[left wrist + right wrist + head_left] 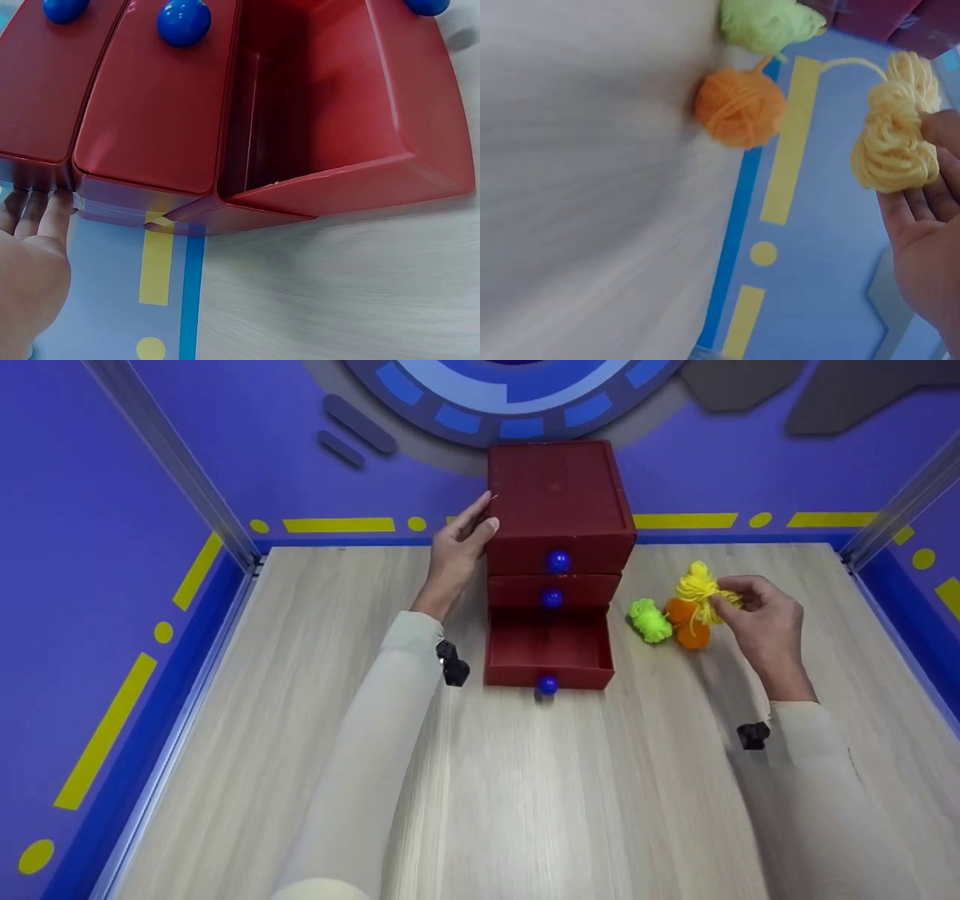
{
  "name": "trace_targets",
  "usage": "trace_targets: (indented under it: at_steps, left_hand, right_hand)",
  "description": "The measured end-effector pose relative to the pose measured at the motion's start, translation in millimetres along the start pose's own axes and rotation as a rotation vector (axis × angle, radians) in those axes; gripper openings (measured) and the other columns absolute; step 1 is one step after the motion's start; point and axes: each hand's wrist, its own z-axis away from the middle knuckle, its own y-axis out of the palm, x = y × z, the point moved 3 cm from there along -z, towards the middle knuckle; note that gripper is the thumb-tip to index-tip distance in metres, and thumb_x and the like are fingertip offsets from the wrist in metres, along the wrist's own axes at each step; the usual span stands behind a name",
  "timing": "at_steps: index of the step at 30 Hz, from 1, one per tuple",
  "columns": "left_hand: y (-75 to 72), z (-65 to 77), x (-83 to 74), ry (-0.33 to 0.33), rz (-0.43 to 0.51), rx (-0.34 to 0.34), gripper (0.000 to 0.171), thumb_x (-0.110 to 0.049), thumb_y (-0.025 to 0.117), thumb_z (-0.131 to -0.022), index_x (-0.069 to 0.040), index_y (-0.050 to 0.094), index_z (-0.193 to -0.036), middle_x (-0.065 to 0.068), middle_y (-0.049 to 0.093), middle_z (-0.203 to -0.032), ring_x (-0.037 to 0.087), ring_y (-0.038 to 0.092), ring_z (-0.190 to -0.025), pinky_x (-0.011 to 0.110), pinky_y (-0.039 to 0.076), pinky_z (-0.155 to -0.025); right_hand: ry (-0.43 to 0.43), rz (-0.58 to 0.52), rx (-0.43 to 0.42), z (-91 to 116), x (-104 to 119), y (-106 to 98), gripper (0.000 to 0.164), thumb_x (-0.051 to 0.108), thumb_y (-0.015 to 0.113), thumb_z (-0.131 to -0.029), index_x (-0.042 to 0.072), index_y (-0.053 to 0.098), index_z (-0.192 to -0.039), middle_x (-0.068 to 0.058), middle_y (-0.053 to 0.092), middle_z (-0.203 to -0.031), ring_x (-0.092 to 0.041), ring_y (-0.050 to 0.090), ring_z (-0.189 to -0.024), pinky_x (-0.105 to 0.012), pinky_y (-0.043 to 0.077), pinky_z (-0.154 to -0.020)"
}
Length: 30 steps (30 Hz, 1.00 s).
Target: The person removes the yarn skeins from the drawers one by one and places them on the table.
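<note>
A dark red drawer box (559,487) with blue knobs stands against the back wall. Its bottom drawer (551,676) is pulled out, and its inside shows bare in the left wrist view. My left hand (454,559) rests its straight fingers against the box's left side, near the top. Off to the right, my right hand (769,619) pinches a bundle of yellow yarn (896,142) between thumb and fingers, held above the table. Below it lie an orange yarn ball (740,107) and a bright green yarn bundle (649,620), next to each other.
The wood-patterned table (360,697) runs up to a blue printed back wall (420,495). Side walls with metal corner posts (180,465) enclose it left and right. Both upper drawers, with blue knobs (558,561), are pushed in.
</note>
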Motion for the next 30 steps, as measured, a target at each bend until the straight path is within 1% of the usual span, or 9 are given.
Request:
trace_targets:
  at_steps: [8,12,18,21,26,30]
  left_hand:
    - [-1.0,3.0,-0.4,-0.005,-0.035,0.023,0.049,-0.019,0.073,-0.104,-0.018,0.062,-0.152,-0.002,0.053,-0.158,0.006,0.053,-0.138,0.026,0.048,-0.108]
    - [-1.0,2.9,-0.4,-0.005,-0.036,0.022,0.049,-0.019,0.073,-0.104,-0.018,0.062,-0.152,-0.002,0.054,-0.157,0.006,0.053,-0.138,0.027,0.048,-0.108]
    - [-0.9,1.7,-0.1,0.007,-0.049,0.016,0.048,-0.018,0.073,-0.104,-0.017,0.063,-0.151,0.0,0.054,-0.157,0.007,0.054,-0.137,0.027,0.049,-0.107]
    - [-1.0,1.4,0.1,0.005,-0.044,0.015,0.048,-0.018,0.073,-0.104,-0.017,0.063,-0.151,-0.001,0.055,-0.157,0.006,0.054,-0.137,0.027,0.049,-0.107]
    - [-1.3,1.8,-0.6,0.002,-0.053,0.014,0.049,-0.019,0.073,-0.104,-0.018,0.062,-0.151,-0.001,0.055,-0.157,0.007,0.054,-0.138,0.027,0.049,-0.107]
    - [-1.3,2.3,-0.9,-0.006,-0.051,0.009,0.049,-0.02,0.074,-0.104,-0.018,0.063,-0.151,-0.002,0.055,-0.156,0.007,0.054,-0.137,0.027,0.049,-0.107]
  right_hand:
    - [0.094,0.046,-0.065,-4,-20,-6,0.039,0.028,0.073,-0.102,0.007,0.071,-0.135,-0.011,0.07,-0.128,-0.008,0.059,-0.102,-0.011,0.048,-0.08]
    - [0.148,0.065,-0.066,-5,-30,-6,0.04,0.029,0.071,-0.104,0.007,0.069,-0.137,-0.01,0.068,-0.13,-0.01,0.057,-0.105,-0.012,0.049,-0.081]
    - [0.214,0.092,-0.039,-6,-43,-4,0.042,0.029,0.069,-0.105,0.008,0.067,-0.141,-0.01,0.066,-0.133,-0.015,0.056,-0.109,-0.012,0.049,-0.082]
    - [0.226,0.098,-0.027,-4,-48,-3,0.042,0.029,0.067,-0.106,0.008,0.066,-0.142,-0.01,0.065,-0.134,-0.015,0.055,-0.11,-0.013,0.049,-0.083]
    - [0.22,0.099,-0.019,-2,-56,-2,0.041,0.026,0.067,-0.106,0.006,0.066,-0.141,-0.011,0.064,-0.134,-0.016,0.054,-0.11,-0.014,0.048,-0.083]
    - [0.239,0.108,-0.008,-2,-61,0,0.04,0.025,0.067,-0.106,0.005,0.066,-0.141,-0.012,0.063,-0.133,-0.016,0.053,-0.109,-0.017,0.047,-0.084]
